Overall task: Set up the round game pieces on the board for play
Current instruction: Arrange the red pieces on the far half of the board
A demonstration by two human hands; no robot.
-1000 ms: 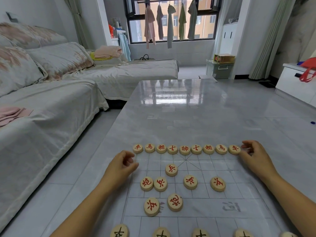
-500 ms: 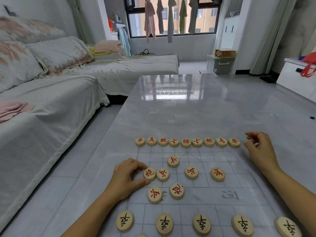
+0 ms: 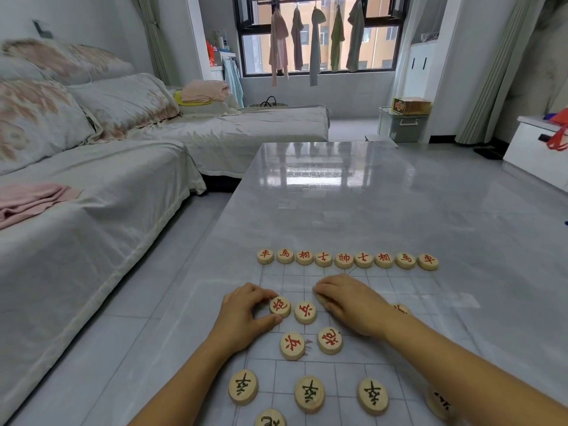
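We are pinching a red-lettered round piece [image 3: 280, 306] between the thumb and fingers of our left grip [image 3: 246, 315]. Our right grip [image 3: 349, 304] is lying over another piece [image 3: 319, 299], with only its edge showing; whether it is being held we cannot tell. A third red piece [image 3: 305, 312] is sitting between the two grips, just beside the pinched one. Beyond both grips, a row of nine red pieces [image 3: 344, 260] is lining the far edge of the board [image 3: 408, 287].
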